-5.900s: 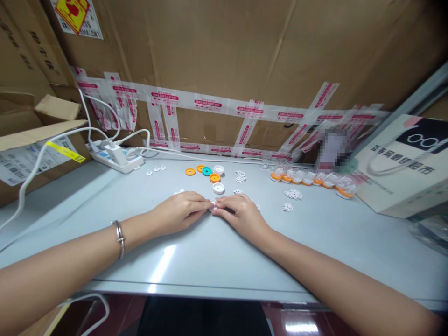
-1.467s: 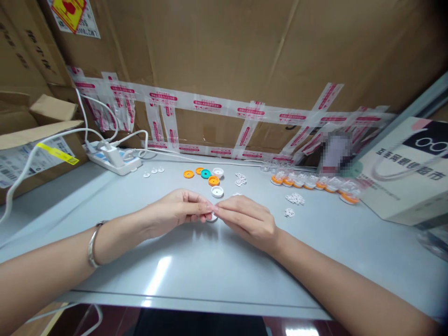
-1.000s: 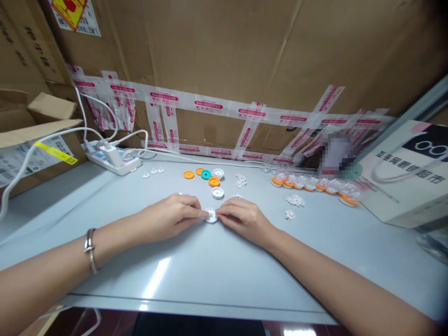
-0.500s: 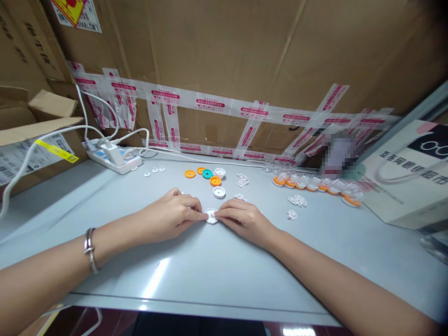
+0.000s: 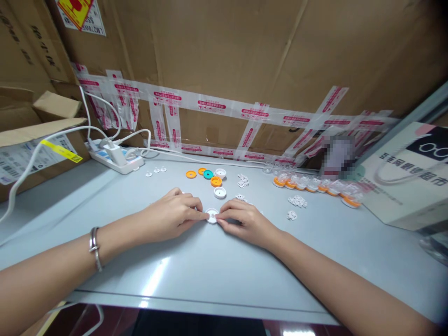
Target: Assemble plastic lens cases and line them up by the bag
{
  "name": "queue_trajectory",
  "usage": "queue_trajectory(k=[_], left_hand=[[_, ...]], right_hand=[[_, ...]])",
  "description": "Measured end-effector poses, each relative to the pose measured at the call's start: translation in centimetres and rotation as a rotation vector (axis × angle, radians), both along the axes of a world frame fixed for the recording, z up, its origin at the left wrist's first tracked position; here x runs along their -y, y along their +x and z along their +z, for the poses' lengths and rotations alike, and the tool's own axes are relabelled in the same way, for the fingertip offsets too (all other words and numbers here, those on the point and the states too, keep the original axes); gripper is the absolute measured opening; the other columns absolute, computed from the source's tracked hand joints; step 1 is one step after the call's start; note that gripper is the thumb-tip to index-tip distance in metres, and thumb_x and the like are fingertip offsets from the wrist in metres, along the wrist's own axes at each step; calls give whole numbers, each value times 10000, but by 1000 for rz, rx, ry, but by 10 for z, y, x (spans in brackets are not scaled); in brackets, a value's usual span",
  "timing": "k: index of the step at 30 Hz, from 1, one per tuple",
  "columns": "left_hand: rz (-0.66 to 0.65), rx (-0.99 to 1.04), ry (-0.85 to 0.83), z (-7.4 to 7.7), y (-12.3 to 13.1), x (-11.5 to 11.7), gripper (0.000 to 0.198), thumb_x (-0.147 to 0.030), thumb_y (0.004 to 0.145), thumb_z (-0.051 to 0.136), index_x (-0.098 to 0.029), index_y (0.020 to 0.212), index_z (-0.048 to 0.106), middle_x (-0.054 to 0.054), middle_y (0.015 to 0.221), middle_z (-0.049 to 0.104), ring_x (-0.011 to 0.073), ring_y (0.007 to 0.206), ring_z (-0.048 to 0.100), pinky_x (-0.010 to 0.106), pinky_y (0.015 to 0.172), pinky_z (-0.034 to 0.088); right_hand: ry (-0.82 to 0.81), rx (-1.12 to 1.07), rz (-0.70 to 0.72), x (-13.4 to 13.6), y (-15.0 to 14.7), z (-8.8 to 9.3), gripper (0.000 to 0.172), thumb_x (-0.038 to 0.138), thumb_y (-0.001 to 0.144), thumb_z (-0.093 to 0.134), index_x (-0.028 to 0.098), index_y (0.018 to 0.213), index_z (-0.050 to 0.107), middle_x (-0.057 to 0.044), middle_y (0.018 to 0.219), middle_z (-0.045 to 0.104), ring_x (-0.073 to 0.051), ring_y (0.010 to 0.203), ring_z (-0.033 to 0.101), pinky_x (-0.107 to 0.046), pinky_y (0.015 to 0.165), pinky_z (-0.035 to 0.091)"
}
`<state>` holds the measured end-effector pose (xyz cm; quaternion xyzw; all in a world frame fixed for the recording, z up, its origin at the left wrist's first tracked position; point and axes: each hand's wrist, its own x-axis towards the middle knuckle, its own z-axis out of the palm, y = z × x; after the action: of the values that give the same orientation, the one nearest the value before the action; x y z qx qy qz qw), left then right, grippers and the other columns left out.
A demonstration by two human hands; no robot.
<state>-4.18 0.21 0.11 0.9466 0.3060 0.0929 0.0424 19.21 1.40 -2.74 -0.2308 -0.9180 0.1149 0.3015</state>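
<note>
A small round white plastic disc with a raised rim lies on the table in front of me. My left hand pinches its left edge, and my right hand grips the right edge with closed fingertips. Some small white detail shows at the disc's centre, too small to make out. Just behind it sits a white ring-shaped cap, with an orange cap, a teal disc and another orange disc farther back. Small white cut-out pieces lie behind my right hand.
Several clear-topped orange and white assemblies line the back right, near more white pieces. Small white pegged parts lie by a power strip at left. Cardboard boxes wall the back; a paper bag stands right.
The fingertips of both hands have shifted slightly at the white disc's edges, which stays in the same place on the table. The whole view has moved a little.
</note>
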Motion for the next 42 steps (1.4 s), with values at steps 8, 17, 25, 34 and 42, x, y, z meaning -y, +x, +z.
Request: queue_trajectory(k=[8,17,25,34,42], left_hand=[[-3,36,-27,0,1,0,288,-190,912,412,-301,1096,603,10,957,630,134,844,570,293,768,276],[130,219,-20,-2,0,-8,234,-255,900,436,-217,1008,639,42,932,633,155,866,573,292,775,340],[143,205,-92,-11,9,-5,258,-322,867,490,-222,1082,590,63,998,602,192,927,553,319,804,384],[191,255,-57,-11,5,-12,276,-311,881,461,-196,1102,581,75,1022,590,204,982,538,333,850,405],[131,220,38,-6,14,-41,306,-207,875,438,-180,1164,533,106,1133,574,223,1061,508,377,916,389]], right_hand=[[-51,-61,-66,2,-2,1,160,186,826,531,180,920,660,-68,835,669,-153,780,605,-273,702,495],[-128,-471,-495,-7,21,24,252,302,840,511,174,651,619,-21,657,654,-146,637,614,-279,653,494],[-46,-113,-388,-26,22,10,121,234,823,540,189,881,637,-62,879,646,-187,845,584,-349,785,471],[52,192,-374,-19,13,3,302,204,852,492,227,1139,580,-119,1124,548,-241,1050,499,-438,887,419],[109,191,-433,-19,17,5,169,227,842,514,205,931,655,-117,1051,591,-239,1003,528,-416,836,438]])
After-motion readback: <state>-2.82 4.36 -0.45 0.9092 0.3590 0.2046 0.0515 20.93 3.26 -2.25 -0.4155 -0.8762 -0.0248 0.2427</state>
